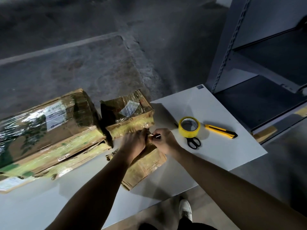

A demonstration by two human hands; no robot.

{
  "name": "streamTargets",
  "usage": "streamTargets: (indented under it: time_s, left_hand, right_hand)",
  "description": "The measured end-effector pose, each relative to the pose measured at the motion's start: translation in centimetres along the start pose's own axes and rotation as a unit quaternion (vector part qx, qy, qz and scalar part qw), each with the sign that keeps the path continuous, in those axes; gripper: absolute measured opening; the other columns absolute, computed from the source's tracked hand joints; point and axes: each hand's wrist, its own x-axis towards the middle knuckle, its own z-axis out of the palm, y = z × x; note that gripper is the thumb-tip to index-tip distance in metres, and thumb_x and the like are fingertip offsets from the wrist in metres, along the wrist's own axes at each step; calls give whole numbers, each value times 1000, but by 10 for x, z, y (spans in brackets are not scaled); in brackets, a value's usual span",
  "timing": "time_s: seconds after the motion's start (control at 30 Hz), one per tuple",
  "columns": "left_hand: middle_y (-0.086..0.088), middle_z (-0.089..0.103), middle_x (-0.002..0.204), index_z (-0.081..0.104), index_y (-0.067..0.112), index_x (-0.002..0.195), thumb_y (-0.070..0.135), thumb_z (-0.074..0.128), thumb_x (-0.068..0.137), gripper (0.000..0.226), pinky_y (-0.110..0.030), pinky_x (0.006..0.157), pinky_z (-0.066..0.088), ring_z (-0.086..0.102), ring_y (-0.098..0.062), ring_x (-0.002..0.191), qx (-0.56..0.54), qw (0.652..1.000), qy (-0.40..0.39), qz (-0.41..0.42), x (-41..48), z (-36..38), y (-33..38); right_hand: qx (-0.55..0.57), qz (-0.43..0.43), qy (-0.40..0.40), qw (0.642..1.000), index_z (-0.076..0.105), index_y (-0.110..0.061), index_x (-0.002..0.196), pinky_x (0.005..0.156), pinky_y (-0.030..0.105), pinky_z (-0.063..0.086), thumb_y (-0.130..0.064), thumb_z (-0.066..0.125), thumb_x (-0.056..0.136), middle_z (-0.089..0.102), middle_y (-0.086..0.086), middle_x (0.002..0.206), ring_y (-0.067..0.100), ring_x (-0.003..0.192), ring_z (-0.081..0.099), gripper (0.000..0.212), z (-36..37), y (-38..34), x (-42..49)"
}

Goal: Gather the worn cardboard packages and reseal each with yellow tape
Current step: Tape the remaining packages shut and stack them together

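On tabletop (pixel 216 155), at box (pixel 146 165) edge: our right hand (pixel 166 140) pinches strip (pixel 157 135); left hand (pixel 132 143) grip unclear. We should pull taut, press flat.

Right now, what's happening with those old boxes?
A person's left hand and right hand meet over a flat package on the white table, fingers pinching a thin, unclear strip. The yellow tape roll, scissors and knife lie untouched at right. A big box and a small box sit at left.

Head camera looks steeply down, close over the white table (pixel 216 155) from its near edge
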Motion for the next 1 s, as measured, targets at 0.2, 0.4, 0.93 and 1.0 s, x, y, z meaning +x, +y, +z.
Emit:
streamTargets:
  time_s: [0.2, 0.4, 0.93, 1.0]
  left_hand:
    - [-4, 64, 127, 35, 19, 146, 33, 28, 107, 42, -31, 73, 39, 65, -27, 108, 25, 999, -22, -11, -4, -7, 5]
    - [-3, 59, 133, 36, 19, 145, 33, 30, 107, 42, -31, 71, 33, 63, -26, 109, 28, 999, -18, 3, -7, -13, 4]
    - [-1, -26, 159, -16, 30, 154, 73, 9, 92, 79, -41, 120, -8, -23, -19, 147, -85, 989, -69, 95, 8, 27, -15]
    - [-1, -27, 158, -16, 32, 154, 72, 10, 93, 77, -43, 121, -6, -25, -21, 147, -81, 990, -69, 87, 8, 31, -17]
  right_hand:
    - [21, 100, 38, 994, 49, -21, 68, 42, 9, 34, -20, 70, 88, 53, -5, 69, 7, 61, 49, 29, 5, -2, 5]
    - [55, 146, 60, 986, 54, -15, 77, 51, 21, 36, -21, 67, 91, 55, -2, 78, 18, 77, 54, 19, 10, -6, 8]
    - [144, 107, 140, 974, 59, -6, 81, 53, 19, 36, -29, 62, 95, 54, 1, 69, 16, 67, 51, 27, -6, 7, 15]
    - [125, 106, 126, 978, 60, -10, 78, 54, 20, 38, -31, 69, 91, 57, -2, 68, 12, 65, 52, 27, -6, 12, 21]
